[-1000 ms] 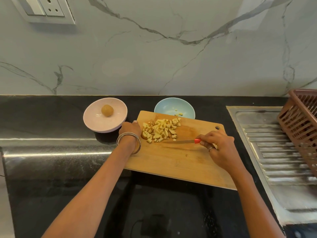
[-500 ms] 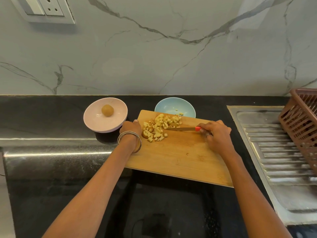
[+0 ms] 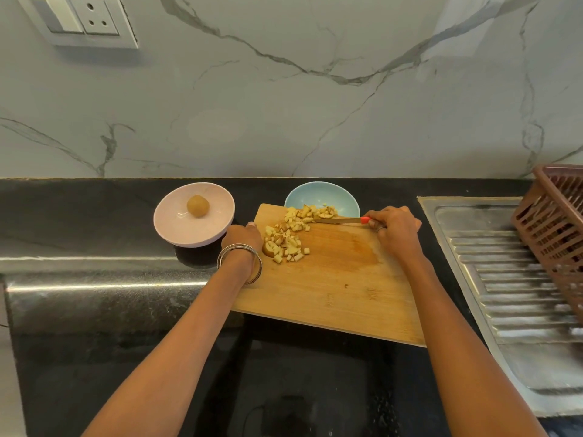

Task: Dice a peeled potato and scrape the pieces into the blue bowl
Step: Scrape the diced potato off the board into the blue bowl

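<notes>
We have the diced potato (image 3: 288,234) spread in a loose band across the far left part of the cutting board (image 3: 340,288), pale cubes with some brown-edged bits among them, and one larger unsliced chunk at the near left end of the pile. The far end of the band reaches the board's back edge, right where the blue bowl (image 3: 321,192) sits touching or just behind that edge; a few pieces show at the bowl's near rim, though we cannot tell whether they lie inside it or on the board.

Our right hand (image 3: 396,230) is curled round the red handle of the knife (image 3: 342,220), a ring on one finger, with the blade lying low across the board's far side and its tip buried in the pieces nearest the bowl. Our left hand (image 3: 241,236) grips the board's left edge, fingers wrapped over the far corner, with metal bangles (image 3: 239,263) round the wrist.

A damp darker patch marks the wood in the middle of the board. Just left of our left hand stands a pink bowl (image 3: 176,228) holding one whole round potato (image 3: 197,205). All of it rests on a black stone surface (image 3: 79,216). To the right lies a steel draining board (image 3: 517,288) with a brown plastic basket (image 3: 555,222) on it. Behind runs a grey marble wall (image 3: 284,105) with a switch and socket plate (image 3: 85,22) at the upper left.
</notes>
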